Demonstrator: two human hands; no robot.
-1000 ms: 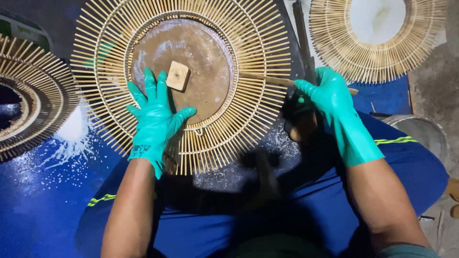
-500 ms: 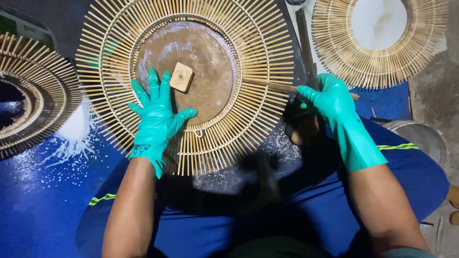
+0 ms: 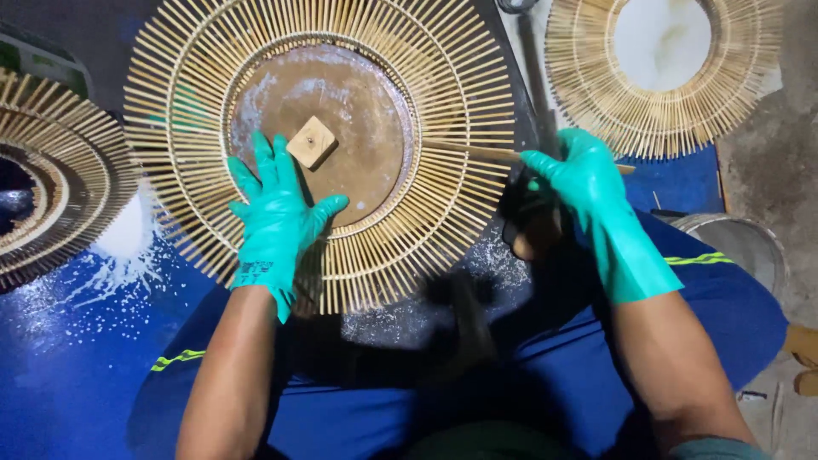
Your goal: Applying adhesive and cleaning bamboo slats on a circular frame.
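Note:
A round frame of radiating bamboo sticks (image 3: 443,102) lies in front of me, with a brown disc (image 3: 358,111) in its middle and a small square wooden block (image 3: 311,142) on the disc. My left hand (image 3: 277,213), in a green glove, rests flat with fingers spread on the disc's lower left and the sticks. My right hand (image 3: 575,183), also gloved green, grips a thin bamboo stick (image 3: 477,152) at the frame's right edge. The stick points inward between the frame's sticks.
Another bamboo stick frame (image 3: 60,204) lies at the left and a third (image 3: 665,77) with a pale centre at the upper right. White dust covers the blue sheet (image 3: 77,341) under them. A grey round container (image 3: 750,247) stands by my right knee.
The frame has shifted slightly in view and turned a little under my left hand. My right hand has kept its hold on the stick at the frame's right edge.

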